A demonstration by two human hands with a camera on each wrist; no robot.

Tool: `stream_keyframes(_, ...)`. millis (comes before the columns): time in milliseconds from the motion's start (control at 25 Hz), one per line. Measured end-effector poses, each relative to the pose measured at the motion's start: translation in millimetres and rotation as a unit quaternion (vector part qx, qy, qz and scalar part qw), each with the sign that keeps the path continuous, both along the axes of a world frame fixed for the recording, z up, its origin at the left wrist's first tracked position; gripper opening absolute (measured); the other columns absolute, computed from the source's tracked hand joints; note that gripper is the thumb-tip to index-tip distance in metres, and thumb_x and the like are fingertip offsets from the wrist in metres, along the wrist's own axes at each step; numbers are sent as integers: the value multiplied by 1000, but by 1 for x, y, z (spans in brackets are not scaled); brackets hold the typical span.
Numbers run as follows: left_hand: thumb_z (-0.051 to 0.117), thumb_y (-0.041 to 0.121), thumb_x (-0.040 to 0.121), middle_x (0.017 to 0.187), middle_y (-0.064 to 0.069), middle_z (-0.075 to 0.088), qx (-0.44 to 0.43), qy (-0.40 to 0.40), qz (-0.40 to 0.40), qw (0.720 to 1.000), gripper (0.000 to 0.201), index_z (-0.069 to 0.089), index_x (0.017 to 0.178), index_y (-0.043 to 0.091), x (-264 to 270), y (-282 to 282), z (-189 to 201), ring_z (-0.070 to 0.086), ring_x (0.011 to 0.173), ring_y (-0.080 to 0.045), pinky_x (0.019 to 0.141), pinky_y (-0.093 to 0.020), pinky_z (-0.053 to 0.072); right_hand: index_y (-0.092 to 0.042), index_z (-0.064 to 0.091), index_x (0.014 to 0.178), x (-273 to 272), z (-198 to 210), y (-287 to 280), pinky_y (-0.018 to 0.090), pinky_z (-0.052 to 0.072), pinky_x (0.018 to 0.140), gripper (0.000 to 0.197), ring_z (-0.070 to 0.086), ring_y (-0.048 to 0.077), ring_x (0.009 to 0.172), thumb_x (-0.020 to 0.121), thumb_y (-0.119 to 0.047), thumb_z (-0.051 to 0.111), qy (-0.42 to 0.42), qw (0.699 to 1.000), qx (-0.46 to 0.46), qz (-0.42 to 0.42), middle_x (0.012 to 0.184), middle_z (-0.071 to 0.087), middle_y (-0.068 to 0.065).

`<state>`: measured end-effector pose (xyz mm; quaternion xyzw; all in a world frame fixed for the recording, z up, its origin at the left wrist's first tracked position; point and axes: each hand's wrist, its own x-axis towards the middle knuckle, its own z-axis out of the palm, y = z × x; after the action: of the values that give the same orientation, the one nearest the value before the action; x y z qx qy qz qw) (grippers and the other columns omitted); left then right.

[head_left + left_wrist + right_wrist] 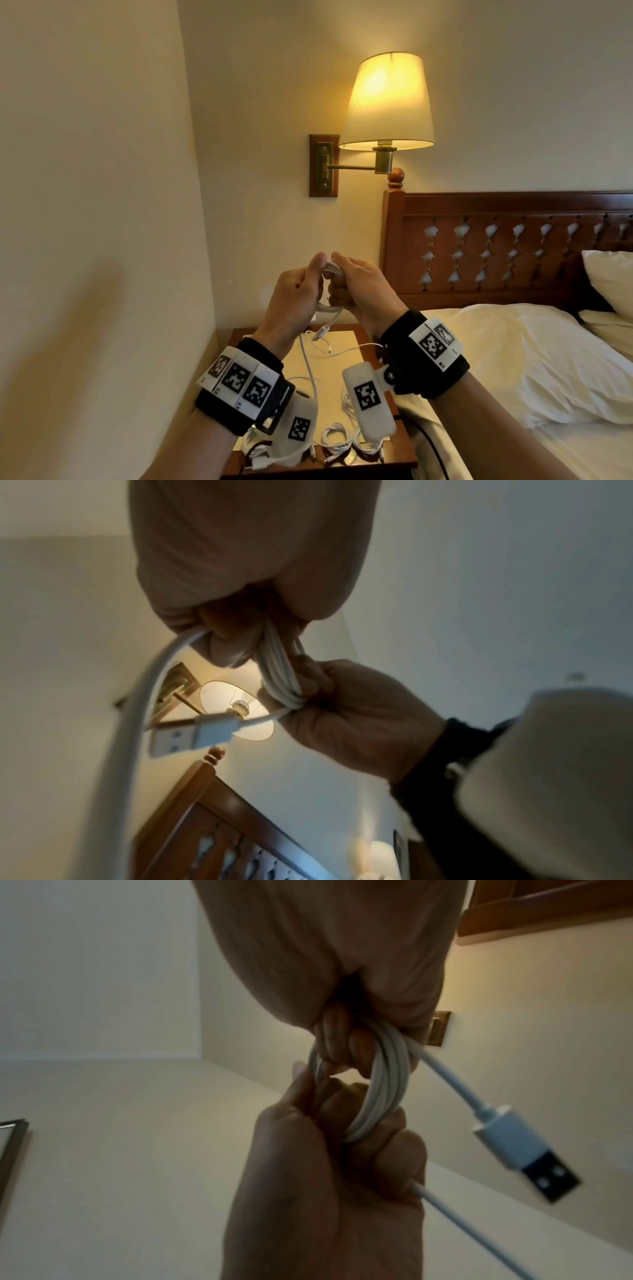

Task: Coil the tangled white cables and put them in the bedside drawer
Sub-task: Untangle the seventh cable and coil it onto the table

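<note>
Both hands are raised above the nightstand (329, 383) and hold one coil of white cable (333, 269) between them. My left hand (305, 284) grips one side of the coil (383, 1093), and a strand runs on out of its fist. My right hand (359, 281) curls round the other side of the coil (279, 674). The cable's USB plug (192, 734) hangs free below the hands (322, 333). Loose white cable (310, 366) trails down to the nightstand top. No drawer shows in any view.
Small coils of white cable (337, 438) lie at the nightstand's front edge. A lit wall lamp (387, 102) hangs above. The wooden headboard (496, 246) and the bed with white bedding (513, 359) are to the right, a bare wall to the left.
</note>
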<state>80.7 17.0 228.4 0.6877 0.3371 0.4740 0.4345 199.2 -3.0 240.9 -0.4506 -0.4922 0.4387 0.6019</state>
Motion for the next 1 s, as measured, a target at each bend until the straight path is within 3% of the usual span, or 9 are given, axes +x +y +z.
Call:
stream_keyframes(120,38,42,102,39,13,44,39,3,41,998,51,52,57,22,4,1,0,41,38,-1,45,-10,33,-5,65,94,6,-8,-3,37,51,72,39,56,19,66,104,-32,39,-51,999,12,-10,73,60,7)
stream_keyframes(200,38,44,101,42,10,39,34,-6,54,998,53,48,56,20,4,5,0,35,37,-4,43,-16,30,-6,69,97,13,-14,-7,44,54,86,34,65,25,81,103,-26,41,-121,991,23,-53,87,68,11)
stream_keyframes(240,38,46,101,45,8,35,33,-9,59,998,53,45,56,19,4,8,-1,29,39,-5,43,-19,27,-7,70,98,16,-17,-11,46,56,86,30,67,26,85,102,-22,44,-142,988,22,-57,91,70,12)
stream_keyframes(360,38,46,101,47,5,31,40,-9,84,996,54,40,55,18,4,18,-7,25,41,-7,42,-19,25,-9,71,95,25,-25,-20,31,60,72,17,66,17,77,96,-18,57,-210,976,2,-60,88,71,11)
stream_keyframes(440,40,42,101,44,9,32,56,-8,105,993,55,38,52,18,5,19,-10,27,40,-6,42,-16,25,-9,72,91,30,-24,-22,21,53,57,14,61,11,65,92,-20,64,-241,966,-19,-90,80,69,8)
stream_keyframes(640,42,32,102,34,14,39,78,-18,108,991,53,42,50,21,10,22,-19,35,36,-5,42,-12,27,2,67,91,28,-12,-23,19,50,50,19,59,11,53,95,-14,58,-30,996,-43,-71,67,62,6)
stream_keyframes(760,41,31,103,36,14,47,76,-24,104,991,49,47,55,21,13,20,-19,44,37,0,43,-8,32,2,65,95,19,-13,-22,22,55,57,18,67,16,59,96,-13,56,-8,995,25,-98,73,69,11)
stream_keyframes(920,39,36,103,38,10,41,32,-41,100,994,53,43,54,17,10,16,-16,36,38,-3,45,-16,30,-3,66,88,3,-28,-22,26,59,57,10,71,20,62,91,-13,66,-132,980,80,-129,71,73,9)
stream_keyframes(1000,39,43,102,48,5,38,-23,-50,88,995,52,44,58,17,10,14,-15,34,46,-9,49,-25,30,-13,66,76,2,-37,-16,24,55,53,14,65,11,56,85,-21,73,-294,924,129,-206,63,69,0)
